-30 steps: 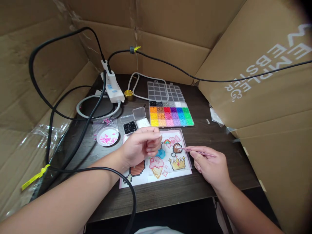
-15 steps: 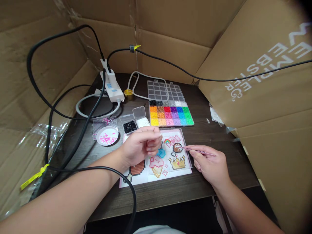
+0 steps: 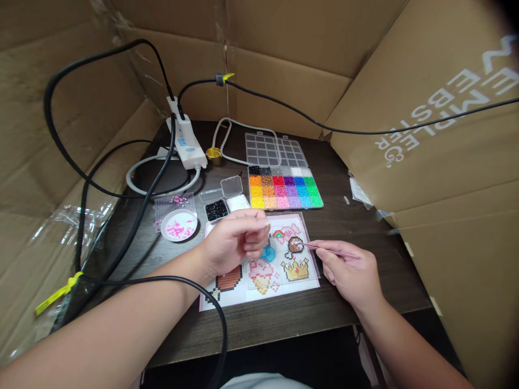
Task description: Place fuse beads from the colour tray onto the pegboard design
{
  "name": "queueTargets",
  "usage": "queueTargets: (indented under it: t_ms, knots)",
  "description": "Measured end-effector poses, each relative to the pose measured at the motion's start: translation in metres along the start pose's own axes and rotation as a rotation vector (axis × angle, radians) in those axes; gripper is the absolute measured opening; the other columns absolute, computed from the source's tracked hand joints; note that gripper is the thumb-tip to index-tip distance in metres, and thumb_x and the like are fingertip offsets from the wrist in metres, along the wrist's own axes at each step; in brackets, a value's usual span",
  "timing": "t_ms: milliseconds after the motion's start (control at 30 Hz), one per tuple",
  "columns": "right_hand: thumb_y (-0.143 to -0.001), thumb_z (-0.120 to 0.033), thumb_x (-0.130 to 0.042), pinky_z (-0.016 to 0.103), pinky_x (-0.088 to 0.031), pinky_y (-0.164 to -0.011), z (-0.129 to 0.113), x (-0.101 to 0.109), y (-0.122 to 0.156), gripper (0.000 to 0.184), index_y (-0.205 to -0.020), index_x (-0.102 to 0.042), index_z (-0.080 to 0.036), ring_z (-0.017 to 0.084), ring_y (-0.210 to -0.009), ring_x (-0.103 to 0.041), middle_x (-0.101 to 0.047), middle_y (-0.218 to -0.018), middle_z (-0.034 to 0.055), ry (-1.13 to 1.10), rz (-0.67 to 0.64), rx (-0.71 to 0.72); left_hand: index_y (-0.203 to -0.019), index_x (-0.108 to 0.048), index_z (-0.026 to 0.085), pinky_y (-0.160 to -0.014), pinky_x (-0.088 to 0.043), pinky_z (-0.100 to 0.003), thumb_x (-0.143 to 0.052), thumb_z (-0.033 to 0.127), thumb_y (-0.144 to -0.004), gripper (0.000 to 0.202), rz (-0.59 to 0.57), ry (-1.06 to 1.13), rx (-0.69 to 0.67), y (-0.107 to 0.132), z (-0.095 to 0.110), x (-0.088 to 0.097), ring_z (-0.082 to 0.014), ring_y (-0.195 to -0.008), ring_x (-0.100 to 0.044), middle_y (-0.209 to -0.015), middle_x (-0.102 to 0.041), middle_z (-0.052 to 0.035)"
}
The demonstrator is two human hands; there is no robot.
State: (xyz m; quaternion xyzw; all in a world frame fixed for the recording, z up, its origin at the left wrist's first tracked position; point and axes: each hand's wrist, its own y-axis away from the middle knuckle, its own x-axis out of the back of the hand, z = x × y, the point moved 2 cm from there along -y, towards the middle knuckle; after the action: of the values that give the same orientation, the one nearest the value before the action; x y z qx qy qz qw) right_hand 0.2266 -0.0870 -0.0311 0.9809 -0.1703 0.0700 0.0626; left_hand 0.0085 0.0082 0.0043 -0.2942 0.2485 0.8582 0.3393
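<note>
Leftward from right hand (image 3: 352, 276) pinching pink tweezers (image 3: 335, 251), patterned sheet (image 3: 234, 296), beneath curled left hand (image 3: 238, 237), its contents unclear

From where I sit, the left hand (image 3: 243, 235) covers the middle of the pattern sheet (image 3: 238, 300), and its curled fingers hide whether anything is in its grasp. I can see the tweezers (image 3: 334, 250) in the right hand (image 3: 354, 273) end over the brown drawing (image 3: 294, 246), but the tips are too small for me to tell whether they pinch a bead, and that hand's lower fingers are partly out of my sight. My view cuts off both forearms and the pale clothing (image 3: 259, 381) at its edges, while the print on the yellow tag (image 3: 54, 301) is too tiny to read.
</note>
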Motion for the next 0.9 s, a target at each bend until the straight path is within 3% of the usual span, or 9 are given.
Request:
queueTargets:
  t_ms: [500, 767, 900]
  knots:
    - [-0.073, -0.033, -0.079, 0.023, -0.030, -0.032, -0.004, -0.002, 0.000, 0.020, -0.085, -0.081, -0.017, 0.007, -0.034, -0.038, -0.063, -0.048, 0.0021, -0.005, 0.014, 0.016, -0.056, -0.040, 0.017, -0.044, -0.021, -0.020, -0.069, 0.023, -0.073, 0.034, 0.004, 0.000, -0.001, 0.000, 0.000, -0.001, -0.0056, -0.045, -0.028, -0.053, -0.029, 0.0051]
    - [-0.076, -0.035, -0.078, 0.023, -0.032, -0.034, 0.003, 0.002, 0.000, 0.019, -0.086, -0.081, -0.018, 0.007, -0.037, -0.042, -0.074, -0.064, 0.0081, -0.031, 0.007, 0.029, -0.056, -0.040, 0.017, -0.044, -0.019, -0.021, -0.069, 0.023, -0.073, 0.034, -0.003, -0.002, -0.001, 0.000, 0.000, 0.000, -0.0058, -0.045, -0.027, -0.053, -0.030, 0.0050]
    - [-0.077, -0.036, -0.078, 0.023, -0.032, -0.033, 0.007, 0.003, 0.000, 0.020, -0.085, -0.080, -0.018, 0.008, -0.036, -0.041, -0.073, -0.063, 0.0078, -0.054, 0.014, 0.029, -0.056, -0.041, 0.017, -0.045, -0.019, -0.021, -0.069, 0.023, -0.074, 0.033, 0.003, 0.007, 0.008, 0.000, 0.000, 0.000, -0.0058, -0.045, -0.027, -0.053, -0.030, 0.0050]
